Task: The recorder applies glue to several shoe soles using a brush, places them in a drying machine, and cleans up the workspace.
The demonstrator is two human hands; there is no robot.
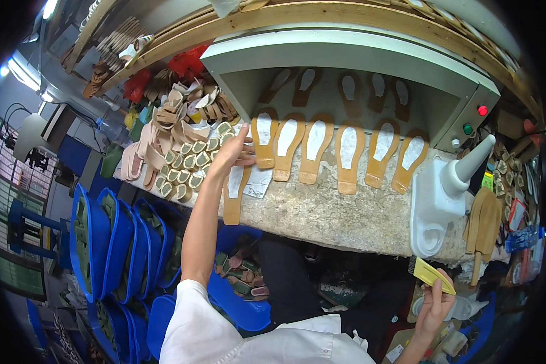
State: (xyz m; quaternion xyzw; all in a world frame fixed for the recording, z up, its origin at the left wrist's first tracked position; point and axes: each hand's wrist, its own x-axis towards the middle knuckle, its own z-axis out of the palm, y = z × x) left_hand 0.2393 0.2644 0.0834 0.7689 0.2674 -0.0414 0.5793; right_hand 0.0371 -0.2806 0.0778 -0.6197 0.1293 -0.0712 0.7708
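My left hand (232,154) reaches over the worktable with its fingers stretched out and apart. Its fingertips are at the left edge of the leftmost tan insole (264,138) in the front row; whether they touch it I cannot tell. Below this hand another tan insole (233,197) with a white patch lies near the table's front edge, beside a white paper (258,183). Off the table at lower right, my right hand (434,306) is closed round a flat yellow brush (432,276) with dark bristles. Several more tan insoles (347,155) with white patches line the box opening.
A grey-green box-shaped machine (358,39) spans the table's back, with insoles inside. At right stands a white dispenser (434,206) with a cone. Small shoe pieces (188,161) crowd the table's left. Blue bins (94,242) are stacked at lower left.
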